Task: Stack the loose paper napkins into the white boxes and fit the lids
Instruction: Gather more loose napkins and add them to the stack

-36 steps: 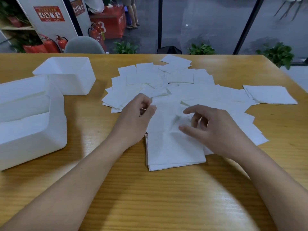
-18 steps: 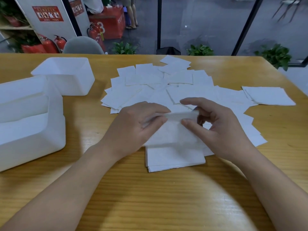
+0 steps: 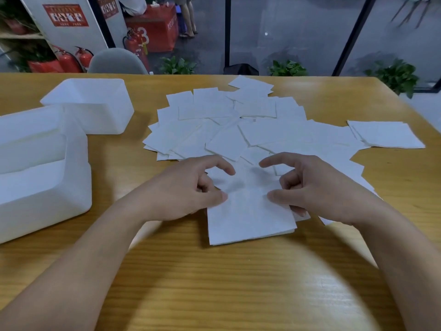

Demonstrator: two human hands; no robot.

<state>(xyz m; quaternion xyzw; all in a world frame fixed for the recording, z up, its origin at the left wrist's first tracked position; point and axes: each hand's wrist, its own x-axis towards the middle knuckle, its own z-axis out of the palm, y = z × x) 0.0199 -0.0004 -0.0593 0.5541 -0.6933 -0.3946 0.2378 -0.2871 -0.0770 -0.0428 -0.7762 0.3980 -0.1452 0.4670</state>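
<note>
White plastic fills the left edge: a large white box (image 3: 35, 177) stands nearest, and a smaller white box (image 3: 95, 103) sits open-topped just behind it, both on the wooden surface (image 3: 214, 283).

Moving right, the left hand (image 3: 183, 187) lies at the left edge of a squared-up napkin stack (image 3: 248, 211) near the middle of the surface. Its grip is a loose curl: the thumb tip presses the top sheet, the index finger arches above it, and the other fingers tuck down at the stack's edge. Whether they actually pinch a sheet cannot be told.

Beyond the stack, farther from the person, loose napkins (image 3: 226, 120) spread in an overlapping fan across the middle of the surface.

On the stack's right side the right hand (image 3: 317, 187) mirrors the left, thumb tip down on the top sheet, index finger raised and hooked, lower fingers reaching under the right edge of the paper.

Farthest right, a small separate pile of napkins (image 3: 386, 134) lies flat, apart from the fan.
</note>
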